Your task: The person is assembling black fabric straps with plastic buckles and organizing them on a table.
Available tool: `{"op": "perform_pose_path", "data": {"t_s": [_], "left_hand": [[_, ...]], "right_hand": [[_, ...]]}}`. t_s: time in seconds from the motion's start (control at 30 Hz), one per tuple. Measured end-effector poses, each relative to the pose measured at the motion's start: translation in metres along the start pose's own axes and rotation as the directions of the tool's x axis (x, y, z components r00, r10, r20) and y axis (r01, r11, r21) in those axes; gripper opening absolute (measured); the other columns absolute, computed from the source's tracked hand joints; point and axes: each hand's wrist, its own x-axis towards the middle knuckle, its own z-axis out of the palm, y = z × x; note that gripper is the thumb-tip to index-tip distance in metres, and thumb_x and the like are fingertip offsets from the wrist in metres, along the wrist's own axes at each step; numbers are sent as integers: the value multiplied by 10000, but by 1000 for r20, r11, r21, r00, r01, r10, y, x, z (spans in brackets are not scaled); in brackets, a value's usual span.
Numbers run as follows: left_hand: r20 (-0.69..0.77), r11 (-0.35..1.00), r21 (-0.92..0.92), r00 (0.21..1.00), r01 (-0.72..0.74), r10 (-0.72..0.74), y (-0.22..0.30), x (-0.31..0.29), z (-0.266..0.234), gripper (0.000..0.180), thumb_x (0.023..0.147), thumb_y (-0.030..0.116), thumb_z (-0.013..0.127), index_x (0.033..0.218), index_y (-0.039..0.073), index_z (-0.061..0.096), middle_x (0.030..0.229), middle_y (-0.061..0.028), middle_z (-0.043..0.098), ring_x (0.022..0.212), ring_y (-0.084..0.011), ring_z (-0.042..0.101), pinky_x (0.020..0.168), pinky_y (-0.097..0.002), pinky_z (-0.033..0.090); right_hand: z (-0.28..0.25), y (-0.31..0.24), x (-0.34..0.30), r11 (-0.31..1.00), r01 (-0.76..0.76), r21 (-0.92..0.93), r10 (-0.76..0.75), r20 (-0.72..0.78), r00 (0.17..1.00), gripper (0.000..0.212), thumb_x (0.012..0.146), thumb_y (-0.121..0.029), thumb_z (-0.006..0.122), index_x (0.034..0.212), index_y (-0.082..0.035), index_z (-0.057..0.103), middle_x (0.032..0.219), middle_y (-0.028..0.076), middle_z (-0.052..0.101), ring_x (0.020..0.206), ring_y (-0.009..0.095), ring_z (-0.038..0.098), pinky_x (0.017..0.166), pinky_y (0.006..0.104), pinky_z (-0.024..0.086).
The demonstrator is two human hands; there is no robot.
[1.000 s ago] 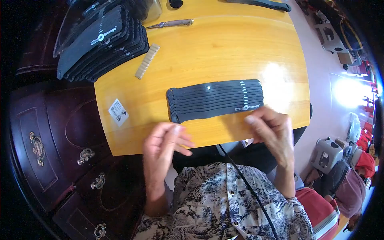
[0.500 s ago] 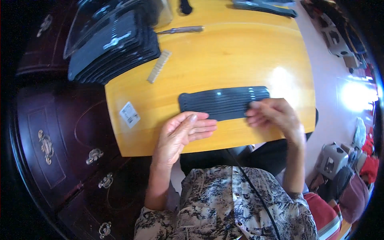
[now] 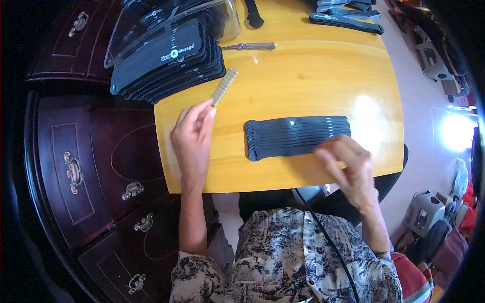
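A row of dark grey straps (image 3: 298, 137), packed edge to edge with looped ends at the left, lies on the yellow table. My left hand (image 3: 193, 129) reaches past their left side, thumb and forefinger closed on the near end of a tan ribbed strip (image 3: 226, 86). At the near right corner of the row is my right hand (image 3: 352, 169), slightly blurred. Its fingers are loosely curled, the thumb stands apart from them, and the table shows in the gap. I see nothing held there. Whether it touches the straps I cannot tell.
Behind the strip, a tall stack of dark printed straps (image 3: 156, 63) leans by a clear plastic bin (image 3: 230, 22). A slim tool with a brownish handle (image 3: 257, 46) lies beside it. More straps (image 3: 348, 21) sit at the far right edge. Dark wooden drawers (image 3: 73, 174) border the table's left.
My left hand has left the near edge of the strap row and moved left and away to the tan strip. My right hand has drawn slightly nearer me. The whole view has shifted.
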Motion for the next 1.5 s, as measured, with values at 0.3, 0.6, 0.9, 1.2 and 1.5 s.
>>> {"op": "perform_pose_path", "data": {"t_s": [0.3,0.6,0.9,1.2,1.5], "left_hand": [[2,831,388,902,-399,432,-14,14,20,199,827,-3,609,1020,-11,653,941,-135,623,871,-296,578,785,-378,466],[24,979,132,988,-155,154,5,-76,25,262,836,-43,576,1096,-36,605,1076,-163,582,980,-293,585,815,-355,494],[65,999,-19,997,-48,49,1,-71,21,263,837,-59,573,1094,-20,610,1076,-151,589,894,-259,620,750,-314,520],[72,986,37,985,-162,159,-4,-68,21,212,843,-4,611,1053,-25,636,1055,-125,617,916,-225,618,777,-304,513],[97,989,-38,985,-142,145,-9,-71,13,275,840,2,615,1114,1,592,1090,-134,581,931,-283,604,778,-337,514]], "right_hand": [[69,2,49,847,384,-368,-295,276,915,625,868,-498,475,1411,-212,360,1496,16,293,1396,208,222,1137,452,152],[73,5,48,841,359,-405,-255,288,923,646,876,-517,466,1430,-212,329,1507,13,270,1405,214,199,1142,451,149],[26,-6,29,920,261,-291,-196,233,952,636,861,-463,534,1385,-126,410,1432,78,400,1371,252,287,1135,438,179],[-36,11,-108,893,-363,-267,358,-71,931,370,935,-241,496,1222,-19,566,1324,152,511,1315,314,388,1088,432,285],[-13,-22,-208,569,-795,-212,797,-99,596,208,918,-130,494,1025,-10,627,1097,181,620,1033,326,600,883,381,463]]}}
